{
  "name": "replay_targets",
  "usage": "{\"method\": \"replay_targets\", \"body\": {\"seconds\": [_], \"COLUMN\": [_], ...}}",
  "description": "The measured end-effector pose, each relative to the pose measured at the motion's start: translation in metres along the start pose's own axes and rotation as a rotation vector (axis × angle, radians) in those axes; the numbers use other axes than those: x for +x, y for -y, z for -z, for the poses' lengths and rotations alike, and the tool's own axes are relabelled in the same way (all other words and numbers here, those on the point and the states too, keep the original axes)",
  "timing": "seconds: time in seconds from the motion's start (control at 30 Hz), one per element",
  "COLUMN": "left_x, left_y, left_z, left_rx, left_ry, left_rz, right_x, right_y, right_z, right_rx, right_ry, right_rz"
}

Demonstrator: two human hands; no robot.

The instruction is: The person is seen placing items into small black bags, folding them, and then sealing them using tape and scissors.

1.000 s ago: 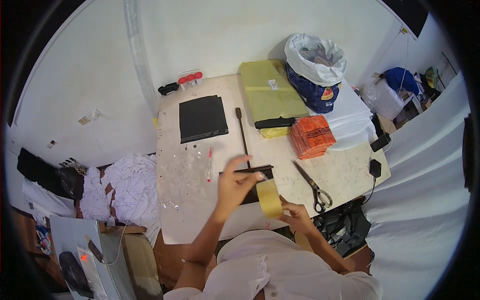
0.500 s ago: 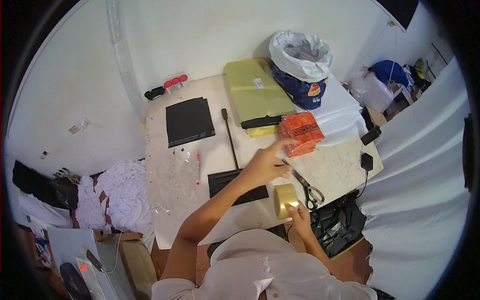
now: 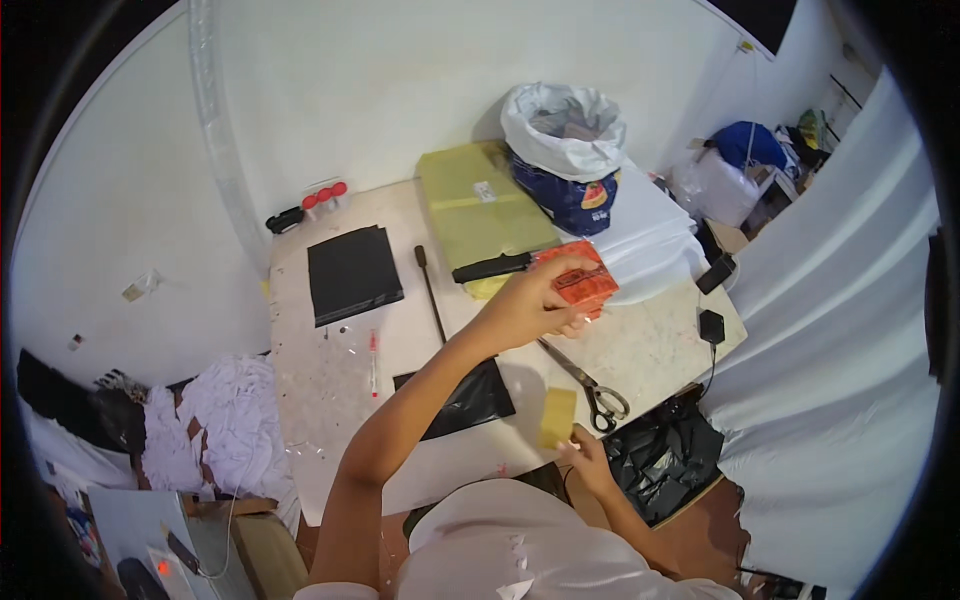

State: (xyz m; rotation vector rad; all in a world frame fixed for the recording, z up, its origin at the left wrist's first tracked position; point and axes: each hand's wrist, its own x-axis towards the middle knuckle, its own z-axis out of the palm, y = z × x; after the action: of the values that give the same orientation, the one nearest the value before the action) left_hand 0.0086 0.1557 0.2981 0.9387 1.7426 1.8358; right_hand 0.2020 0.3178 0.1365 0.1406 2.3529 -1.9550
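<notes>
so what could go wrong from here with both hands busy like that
The left hand is at the stack of orange packets, so a careless pull might topple it. The scissors lie close by with their tips pointing toward that hand, which could get nicked. The right hand grips the yellow tape roll near its lower end, so it could slip.

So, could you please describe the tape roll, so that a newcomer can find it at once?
Look near the front edge of the table, where the person's right hand holds the tape roll. It is between flat black plastic on its left and the scissors on its right. Unlike these darker neighbours, it is broad and yellow.
</notes>
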Motion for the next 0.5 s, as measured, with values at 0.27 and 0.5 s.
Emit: {"method": "replay_targets", "body": {"seconds": [0.27, 0.5], "left_x": [0.021, 0.013], "left_y": [0.026, -0.016], "left_z": [0.043, 0.036], "left_rx": [0.025, 0.050], "left_ry": [-0.162, -0.038], "left_rz": [-0.042, 0.102], "right_x": [-0.008, -0.007], "right_y": [-0.043, -0.049], "right_z": [0.012, 0.025], "right_rx": [0.064, -0.026], "right_ry": [0.164, 0.286], "right_rz": [0.155, -0.055]}}
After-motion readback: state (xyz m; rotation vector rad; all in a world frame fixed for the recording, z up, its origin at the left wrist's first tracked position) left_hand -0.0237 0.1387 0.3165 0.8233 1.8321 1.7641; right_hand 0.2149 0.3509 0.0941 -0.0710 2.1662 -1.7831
